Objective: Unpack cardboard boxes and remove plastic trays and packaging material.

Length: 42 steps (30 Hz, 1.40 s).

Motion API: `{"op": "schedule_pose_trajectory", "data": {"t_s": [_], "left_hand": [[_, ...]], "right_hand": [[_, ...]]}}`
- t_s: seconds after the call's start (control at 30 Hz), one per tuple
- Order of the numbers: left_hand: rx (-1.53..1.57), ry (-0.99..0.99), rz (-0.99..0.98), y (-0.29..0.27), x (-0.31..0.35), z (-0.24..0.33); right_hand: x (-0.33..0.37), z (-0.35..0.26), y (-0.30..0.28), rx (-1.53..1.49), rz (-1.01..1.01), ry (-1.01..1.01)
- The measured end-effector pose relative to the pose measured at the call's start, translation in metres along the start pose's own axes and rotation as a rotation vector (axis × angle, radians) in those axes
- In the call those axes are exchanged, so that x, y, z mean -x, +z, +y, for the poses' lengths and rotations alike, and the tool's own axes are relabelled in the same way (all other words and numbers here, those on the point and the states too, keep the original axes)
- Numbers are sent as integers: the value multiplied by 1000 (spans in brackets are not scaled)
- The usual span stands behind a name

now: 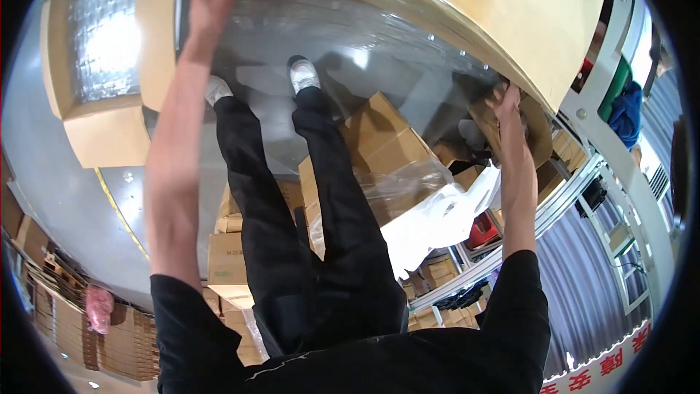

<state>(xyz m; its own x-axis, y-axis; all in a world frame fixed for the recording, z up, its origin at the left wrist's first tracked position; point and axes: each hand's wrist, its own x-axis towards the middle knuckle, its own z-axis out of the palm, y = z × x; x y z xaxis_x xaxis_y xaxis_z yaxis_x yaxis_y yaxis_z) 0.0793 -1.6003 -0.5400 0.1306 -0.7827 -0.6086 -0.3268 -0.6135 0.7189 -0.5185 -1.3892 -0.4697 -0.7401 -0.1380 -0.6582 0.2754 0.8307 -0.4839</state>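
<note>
A large cardboard box point(536, 18), its upper face shiny as if covered with clear film or tape, spans the top of the view. At its left end my left hand point(209, 11) grips the lower edge, slightly blurred, thumb apart from the fingers. My right hand point(504, 100) has its fingers curled at the edge near the box's right corner. The fingertips of both hands are partly hidden. Just left of my left hand stands an open carton point(109, 135) with clear bubble wrap point(106, 40) inside.
Opened cartons point(383, 135) and clear plastic film point(408, 182) lie around my legs. White sheeting point(437, 226) is by my right arm. A grey metal frame point(601, 80) rises at the right. Stacked flattened cardboard point(117, 343) and a pink bundle point(99, 308) are at the lower left.
</note>
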Motion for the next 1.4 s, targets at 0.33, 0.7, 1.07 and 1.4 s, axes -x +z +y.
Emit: {"op": "schedule_pose_trajectory", "data": {"t_s": [0.33,0.7,1.07,1.4], "left_hand": [[10,47,-360,-64,15,-77],[612,-673,-85,-107,314,-58],[863,-694,465,-307,634,21],[1107,-192,915,-425,715,-25]], "right_hand": [[-31,-20,44,81,-310,100],[131,59,-74,95,-22,72],[392,-49,-50,430,-507,-64],[603,-114,161,380,-981,-514]]}}
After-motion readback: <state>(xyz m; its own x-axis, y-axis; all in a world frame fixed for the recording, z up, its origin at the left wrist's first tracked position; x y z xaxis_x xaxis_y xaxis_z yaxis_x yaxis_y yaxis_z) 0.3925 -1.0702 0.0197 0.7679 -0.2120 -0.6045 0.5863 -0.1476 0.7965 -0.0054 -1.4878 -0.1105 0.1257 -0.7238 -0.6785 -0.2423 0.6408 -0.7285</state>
